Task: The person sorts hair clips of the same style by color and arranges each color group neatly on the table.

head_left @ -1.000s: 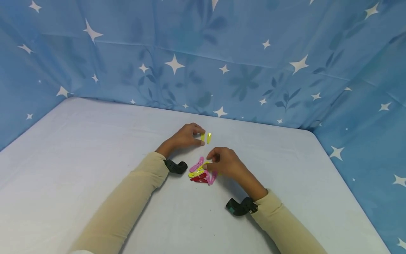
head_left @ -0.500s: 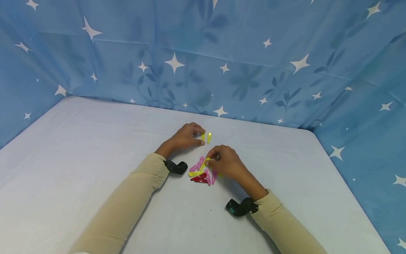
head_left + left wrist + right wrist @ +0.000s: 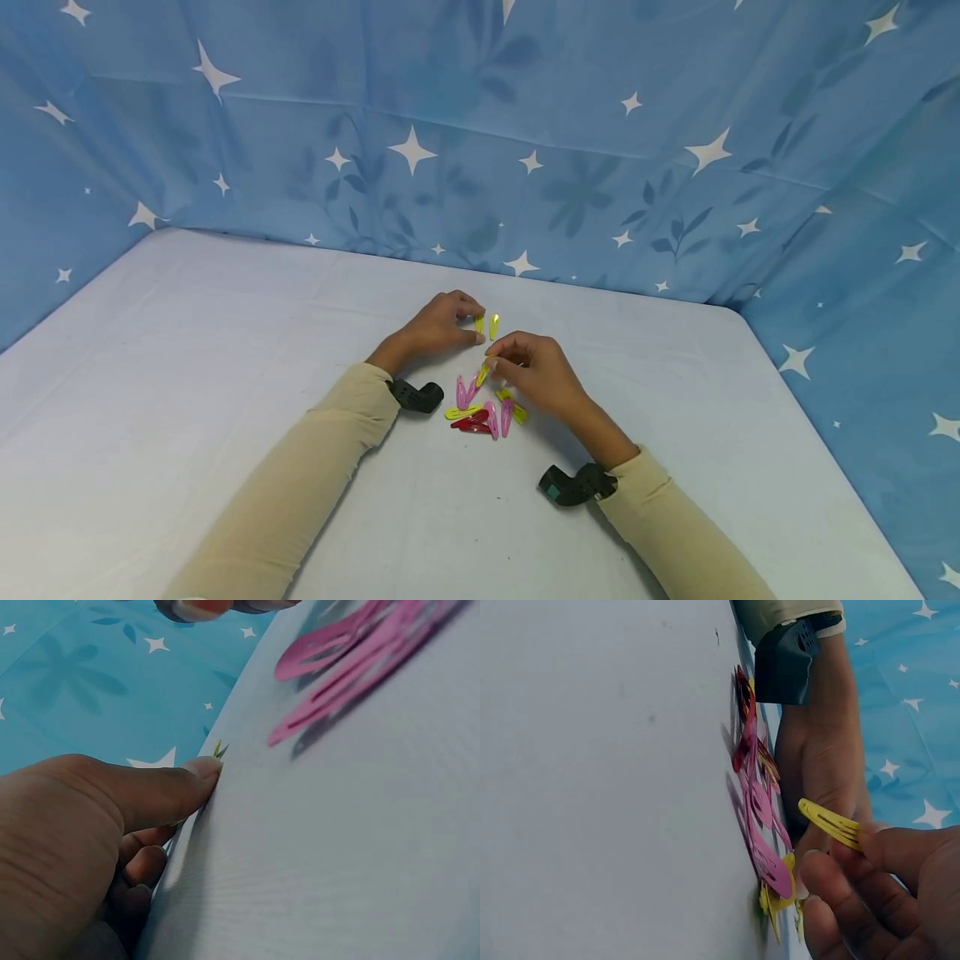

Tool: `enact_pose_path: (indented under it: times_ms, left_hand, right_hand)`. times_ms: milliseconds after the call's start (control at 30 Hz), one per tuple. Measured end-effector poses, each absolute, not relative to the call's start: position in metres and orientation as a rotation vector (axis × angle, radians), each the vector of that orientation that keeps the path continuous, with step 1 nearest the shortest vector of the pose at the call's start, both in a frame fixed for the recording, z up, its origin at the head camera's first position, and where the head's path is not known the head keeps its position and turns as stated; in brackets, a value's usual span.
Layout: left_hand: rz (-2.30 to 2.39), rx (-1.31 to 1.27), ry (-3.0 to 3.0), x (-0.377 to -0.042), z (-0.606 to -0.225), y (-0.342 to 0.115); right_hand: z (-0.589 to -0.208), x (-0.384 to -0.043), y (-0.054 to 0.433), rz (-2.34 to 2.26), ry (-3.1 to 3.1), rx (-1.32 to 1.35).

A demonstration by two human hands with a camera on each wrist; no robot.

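Note:
My left hand rests on the table with a yellow snap hair clip between thumb and fingertips. Most of that clip is hidden behind the thumb in the left wrist view. A second yellow clip lies just to its right. Above the pile, my right hand pinches another yellow hair clip by one end, raised off the table. Below the hands lie pink clips, red clips, a yellow clip at the left and yellow at the right.
A white cloth covers the table. Behind it hangs a blue curtain with white stars, which also closes in the left and right sides. Both wrists wear black cameras, the left one close beside the pile.
My right hand has lifted a yellow clip out of the pile and moved up and away from me. A pink clip at the pile's left has shifted apart. The left hand stays put.

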State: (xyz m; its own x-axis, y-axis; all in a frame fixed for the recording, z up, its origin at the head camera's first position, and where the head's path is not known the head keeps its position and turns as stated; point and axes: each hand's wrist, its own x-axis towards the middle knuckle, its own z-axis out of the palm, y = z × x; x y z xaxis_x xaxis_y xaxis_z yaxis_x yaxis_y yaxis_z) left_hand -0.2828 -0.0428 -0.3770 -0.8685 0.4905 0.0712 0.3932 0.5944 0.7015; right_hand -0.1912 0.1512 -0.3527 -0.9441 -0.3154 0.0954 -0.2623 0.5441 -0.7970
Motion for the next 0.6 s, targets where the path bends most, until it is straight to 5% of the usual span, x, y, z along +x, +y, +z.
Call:
enact_pose_path:
  times_ms: [600]
  left_hand:
    - [1.082,0.772,2.723,-0.2772,-0.3730,-0.0388]
  right_hand:
    - [-0.3501,-0.1962,0.1603,-1.287,2.748,-0.448]
